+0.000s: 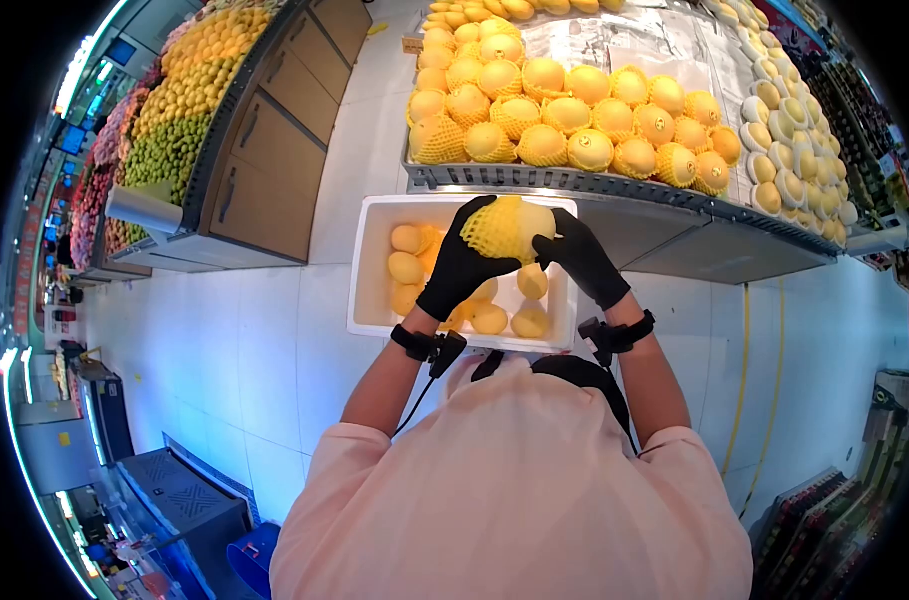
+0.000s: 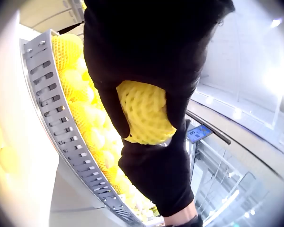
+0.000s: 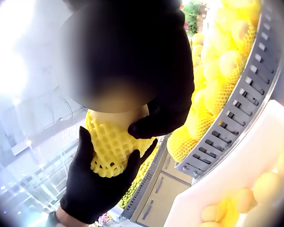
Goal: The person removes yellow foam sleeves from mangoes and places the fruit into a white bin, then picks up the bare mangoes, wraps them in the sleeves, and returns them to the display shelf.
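Both hands are gloved in black and raised over the white foam box [image 1: 370, 262]. The left hand [image 1: 460, 265] curls round the netted fruit [image 1: 510, 228] from 9 o'clock. The right hand [image 1: 580, 258] pinches its other side at 3 o'clock. The fruit is in the air above the box, just short of the display shelf [image 1: 615, 186]. In the right wrist view the net covers only part of the fruit, with bare skin by the right fingers.

Risk, as I judge it: the smooth bare end could slide out of the net and drop onto the loose fruit [image 1: 407, 268] below, bruising both. A hard tug might tear the foam.

Surroundings: the shelf at 12 o'clock is stacked with fruit in nets. White tiled floor [image 1: 265, 340]. Second fruit stand [image 1: 175, 120] at 10 o'clock. Bright shop aisle.
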{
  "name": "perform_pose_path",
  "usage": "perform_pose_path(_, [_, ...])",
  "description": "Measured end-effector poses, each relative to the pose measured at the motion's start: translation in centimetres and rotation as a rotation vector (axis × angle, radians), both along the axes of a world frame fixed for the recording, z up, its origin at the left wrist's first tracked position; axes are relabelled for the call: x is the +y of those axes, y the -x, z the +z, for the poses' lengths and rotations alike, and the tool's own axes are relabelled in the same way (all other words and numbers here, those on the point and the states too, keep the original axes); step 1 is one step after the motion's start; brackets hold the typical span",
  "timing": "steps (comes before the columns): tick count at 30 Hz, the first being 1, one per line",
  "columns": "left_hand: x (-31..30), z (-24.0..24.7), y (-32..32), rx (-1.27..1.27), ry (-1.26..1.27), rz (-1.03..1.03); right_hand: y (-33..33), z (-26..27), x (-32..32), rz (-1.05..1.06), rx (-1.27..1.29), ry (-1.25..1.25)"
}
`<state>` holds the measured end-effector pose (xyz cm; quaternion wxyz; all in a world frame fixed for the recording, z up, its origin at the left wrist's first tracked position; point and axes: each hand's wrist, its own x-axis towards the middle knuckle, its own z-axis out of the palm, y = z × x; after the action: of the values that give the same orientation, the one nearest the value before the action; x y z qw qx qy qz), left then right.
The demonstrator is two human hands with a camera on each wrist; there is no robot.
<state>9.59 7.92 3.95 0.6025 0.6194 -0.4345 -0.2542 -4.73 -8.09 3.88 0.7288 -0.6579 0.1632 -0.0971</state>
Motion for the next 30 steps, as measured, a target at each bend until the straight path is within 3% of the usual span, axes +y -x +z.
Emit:
perform_pose_path(1, [0.0,-0.1,-0.4,0.047,0.014,-0.01,0.1,0.2,-0.3,0.0,-0.03,-0.031])
perform_pose_path(4, [0.7,-0.4,0.2,0.682,0.234,-0.127,0.6,1.0,-0.4,-0.016,-0.124,-0.08])
perform_pose_path(6, [1.4,-0.6,0.4,0.869,0.231,-0.206,0.9,1.4,0.4,-0.05,-0.177,-0.06])
perform_pose_path(7, [1.5,-0.7,0.5,0.965,0.227,-0.247,0.9,1.3,0.5,0.004,-0.131,-0.164])
perform_pose_path(9, [1.3,-1.0,0.8,1.003,0.245,-0.269,0.3,1.3,1.7,0.012,-0.192,0.077])
perform_pose_path(10, [1.1,-1.1,0.9,1.02,0.254,-0.281,0.3,1.6,2.3,0.001,-0.183,0.084])
perform_pose_path(11, [1.0,-1.1,1.1,0.952,0.259,-0.239,0.3,2.1,2.6,-0.006,-0.161,0.234])
perform_pose_path(13, [0.5,-0.8,1.5,0.815,0.271,-0.158,0.2,2.3,3.1,-0.017,-0.112,0.271])
perform_pose_path(16, [0.2,-0.8,1.0,0.283,0.128,0.01,0.1,2.3,3.6,-0.091,-0.115,0.235])
perform_pose_path(20, [-0.1,0.1,1.3,0.113,0.146,0.029,0.5,2.0,3.7,-0.156,-0.223,0.339])
perform_pose_path(23, [-0.2,-2.3,0.1,0.45,0.231,-0.095,0.4,1.3,3.3,-0.134,-0.227,0.289])
perform_pose_path(24, [-0.2,-1.7,0.7,0.692,0.172,-0.102,0.5,1.6,3.3,-0.14,-0.225,0.326])
perform_pose_path(26, [0.9,-1.2,1.0,0.83,0.159,-0.279,0.5,2.1,3.5,-0.149,-0.223,0.398])
perform_pose_path(28, [0.9,0.1,1.2,1.255,0.195,-0.359,0.3,2.3,3.7,-0.142,-0.207,0.405])
perform_pose_path(30, [0.5,-2.5,0.7,1.236,0.172,-0.261,0.3,1.9,3.8,-0.107,-0.18,0.387])
